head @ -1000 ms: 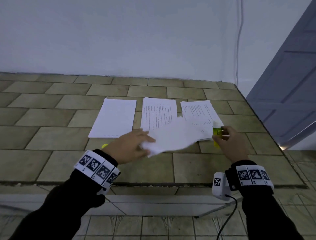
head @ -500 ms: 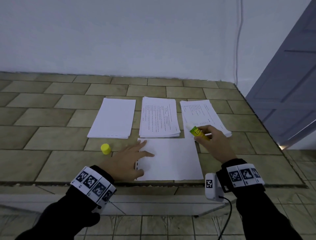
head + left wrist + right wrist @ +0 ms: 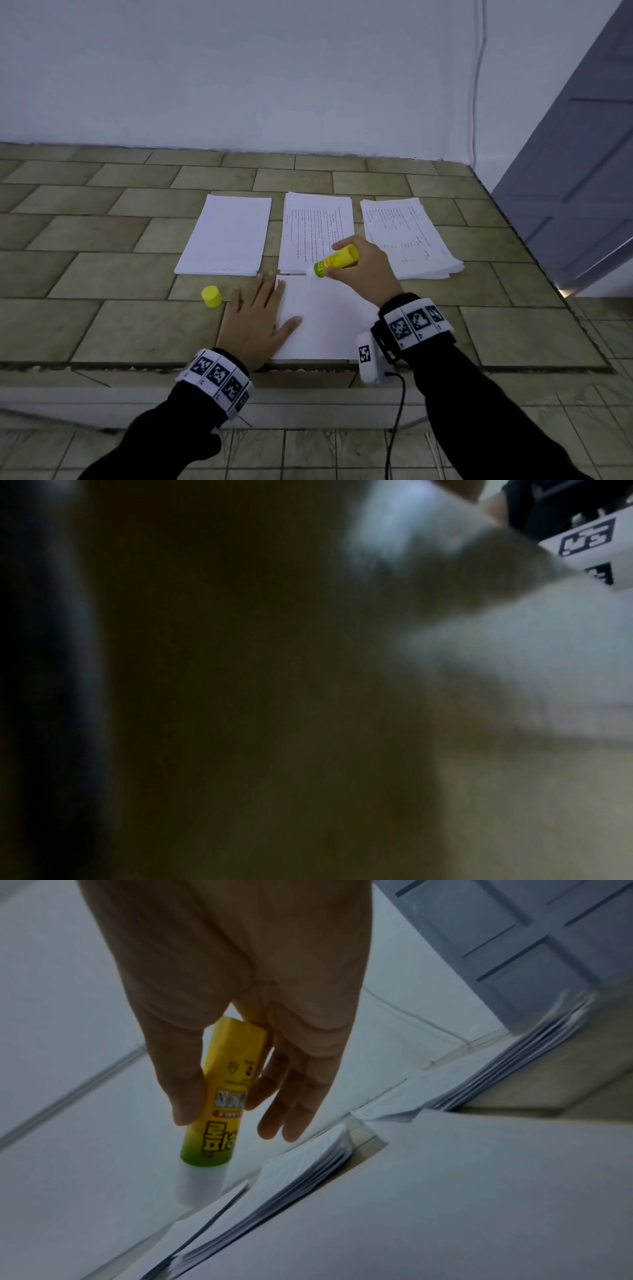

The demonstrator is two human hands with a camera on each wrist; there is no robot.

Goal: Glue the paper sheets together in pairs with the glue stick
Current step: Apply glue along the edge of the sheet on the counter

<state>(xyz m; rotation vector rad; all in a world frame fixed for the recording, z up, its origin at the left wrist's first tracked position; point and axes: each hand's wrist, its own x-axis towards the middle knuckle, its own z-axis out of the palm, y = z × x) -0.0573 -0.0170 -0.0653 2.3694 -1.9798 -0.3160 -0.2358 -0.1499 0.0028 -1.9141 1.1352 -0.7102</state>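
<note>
Left hand (image 3: pixel 255 320) flat, fingers straight, pinning left edge of loose sheet (image 3: pixel 325 318) at worktop (image 3: pixel 102 329) front edge; right hand (image 3: pixel 364 270) fingers gripping uncapped glue stick (image 3: pixel 334 261), tip at sheet's far edge; yellow cap (image 3: pixel 211 296) left of the hand.

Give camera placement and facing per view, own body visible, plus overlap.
Head: on the head, facing forward-down at tiled counter; shows left hand flat on single sheet, right hand gripping glue stick.
Left wrist: dark, blurred; mostly unreadable.
Right wrist: along the right hand toward the glue stick.
Shared: head and right wrist show glue stick, paper stacks.
</note>
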